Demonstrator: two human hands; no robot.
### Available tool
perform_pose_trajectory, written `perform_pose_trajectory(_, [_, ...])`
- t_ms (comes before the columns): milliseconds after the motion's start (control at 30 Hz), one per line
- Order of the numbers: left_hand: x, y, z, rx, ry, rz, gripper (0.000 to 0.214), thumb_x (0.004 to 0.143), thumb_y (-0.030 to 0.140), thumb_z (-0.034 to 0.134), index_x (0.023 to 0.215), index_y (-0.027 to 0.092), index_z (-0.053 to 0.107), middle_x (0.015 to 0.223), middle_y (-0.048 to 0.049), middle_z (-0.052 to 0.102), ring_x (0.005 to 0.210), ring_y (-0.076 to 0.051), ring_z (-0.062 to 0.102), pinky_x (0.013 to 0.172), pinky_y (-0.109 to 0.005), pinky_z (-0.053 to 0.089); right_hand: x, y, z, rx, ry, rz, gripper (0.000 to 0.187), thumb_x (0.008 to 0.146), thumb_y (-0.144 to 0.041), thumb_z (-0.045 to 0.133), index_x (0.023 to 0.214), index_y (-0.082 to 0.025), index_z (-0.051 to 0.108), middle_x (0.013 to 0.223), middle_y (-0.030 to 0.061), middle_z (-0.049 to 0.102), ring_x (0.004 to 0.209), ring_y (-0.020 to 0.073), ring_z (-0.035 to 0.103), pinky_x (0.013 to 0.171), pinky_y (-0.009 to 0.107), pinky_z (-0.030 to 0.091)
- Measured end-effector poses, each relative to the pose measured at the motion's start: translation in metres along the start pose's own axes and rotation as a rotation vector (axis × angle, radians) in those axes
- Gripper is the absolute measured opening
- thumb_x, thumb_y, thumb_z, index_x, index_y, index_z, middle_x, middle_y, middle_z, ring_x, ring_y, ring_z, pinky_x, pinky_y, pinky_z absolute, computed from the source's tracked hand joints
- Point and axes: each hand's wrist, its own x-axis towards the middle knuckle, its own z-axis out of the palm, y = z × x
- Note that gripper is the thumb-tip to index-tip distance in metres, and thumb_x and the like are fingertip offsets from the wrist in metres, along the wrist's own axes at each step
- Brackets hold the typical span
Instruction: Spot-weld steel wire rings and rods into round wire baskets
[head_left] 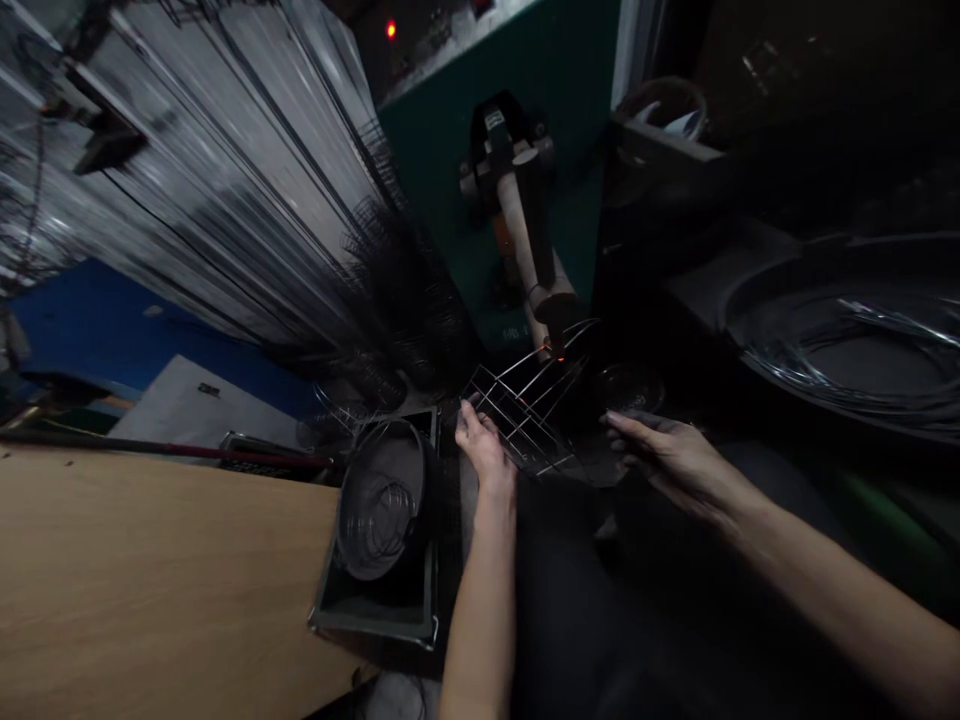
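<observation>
A welded wire rack lies tilted in the middle of the view, with its far end under the electrode of a spot welding machine. A small orange glow shows at that contact point. My left hand grips the rack's near left corner. My right hand is stretched out with its fingers apart from the rack's right side, holding nothing. Next to its fingertips is a dark round object, too dim to identify.
A dark bin holding a round pan of wire coils stands left of my left hand, beside a wooden tabletop. Stacked wire frames rise behind it. A large round tray of wire sits at right.
</observation>
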Motion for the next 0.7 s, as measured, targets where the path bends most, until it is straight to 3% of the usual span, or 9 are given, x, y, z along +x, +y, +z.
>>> perform_pose_trajectory(133, [-0.017,-0.005,-0.018,0.070,-0.032,0.053,0.037,0.081,0.051,0.060,0.082,0.014,0.059,0.054,0.0092,0.030,0.044,-0.002,0.026,0.043,-0.015,0.022,-0.028,-0.005,0.001,-0.529,-0.229,-0.312,0.042,0.066,-0.056,0.074,0.081,-0.017,0.072,0.073,0.0057,0.067,0.062,0.0164,0.060,0.057,0.026,0.051])
perform_pose_trajectory(200, [-0.036,-0.013,-0.038,0.209,-0.090,0.155,0.039,0.082,0.054,0.058,0.081,0.015,0.061,0.056,0.0067,0.037,0.047,-0.004,0.034,0.047,-0.016,0.030,-0.030,-0.016,0.003,-0.758,-0.232,-0.565,0.043,0.073,-0.058,0.065,0.088,-0.019,0.074,0.090,0.0080,0.070,0.083,0.0241,0.065,0.075,0.034,0.053])
perform_pose_trajectory(267, [-0.059,-0.024,-0.063,0.400,-0.212,0.312,0.039,0.087,0.052,0.052,0.081,0.016,0.065,0.059,0.0027,0.047,0.052,-0.007,0.042,0.053,-0.020,0.037,-0.021,-0.029,0.005,-0.935,-0.182,-0.696,0.040,0.077,-0.056,0.059,0.092,-0.022,0.074,0.099,0.0078,0.070,0.097,0.0279,0.063,0.087,0.038,0.050])
perform_pose_trajectory(400, [-0.087,-0.039,-0.110,0.693,-0.742,0.643,0.032,0.088,0.044,0.051,0.075,0.021,0.069,0.065,-0.0037,0.061,0.067,-0.014,0.056,0.077,-0.032,0.045,0.008,-0.041,0.006,-1.063,-0.321,-0.384,0.055,0.078,-0.066,0.050,0.093,-0.018,0.072,0.088,0.0087,0.070,0.082,0.0261,0.065,0.071,0.034,0.052])
perform_pose_trajectory(467, [-0.086,-0.038,-0.126,0.735,-0.829,0.663,0.031,0.080,0.051,0.059,0.081,0.022,0.070,0.080,-0.0072,0.067,0.084,-0.020,0.060,0.089,-0.039,0.043,0.014,-0.032,0.001,-1.022,-0.432,-0.282,0.064,0.075,-0.073,0.050,0.093,-0.015,0.070,0.084,0.0089,0.070,0.076,0.0240,0.065,0.066,0.032,0.052])
perform_pose_trajectory(533, [-0.075,-0.032,-0.132,0.650,-0.581,0.474,0.042,0.077,0.059,0.058,0.094,0.022,0.069,0.101,-0.0106,0.067,0.101,-0.025,0.059,0.096,-0.041,0.041,0.014,-0.011,-0.009,-1.003,-0.474,-0.310,0.065,0.071,-0.074,0.052,0.091,-0.015,0.070,0.087,0.0092,0.070,0.081,0.0244,0.065,0.074,0.033,0.053])
perform_pose_trajectory(600, [-0.060,-0.022,-0.129,0.443,-0.285,0.089,0.050,0.081,0.063,0.051,0.102,0.020,0.065,0.110,-0.0125,0.065,0.107,-0.025,0.059,0.097,-0.038,0.042,0.011,0.019,-0.022,-0.993,-0.461,-0.382,0.059,0.072,-0.070,0.054,0.091,-0.017,0.072,0.098,0.0093,0.070,0.094,0.0267,0.064,0.088,0.037,0.050])
perform_pose_trajectory(633, [-0.052,-0.018,-0.124,0.324,-0.212,-0.122,0.051,0.084,0.062,0.047,0.103,0.018,0.064,0.111,-0.0132,0.065,0.106,-0.024,0.060,0.095,-0.037,0.044,0.009,0.035,-0.028,-0.978,-0.453,-0.413,0.054,0.072,-0.066,0.055,0.092,-0.018,0.072,0.103,0.0088,0.070,0.099,0.0276,0.063,0.093,0.038,0.048])
perform_pose_trajectory(700, [-0.040,-0.011,-0.109,0.123,-0.212,-0.468,0.052,0.087,0.060,0.044,0.098,0.014,0.064,0.104,-0.0143,0.067,0.096,-0.022,0.064,0.087,-0.033,0.048,0.004,0.067,-0.040,-0.930,-0.427,-0.465,0.043,0.073,-0.057,0.059,0.091,-0.021,0.074,0.106,0.0077,0.070,0.102,0.0287,0.063,0.098,0.042,0.045])
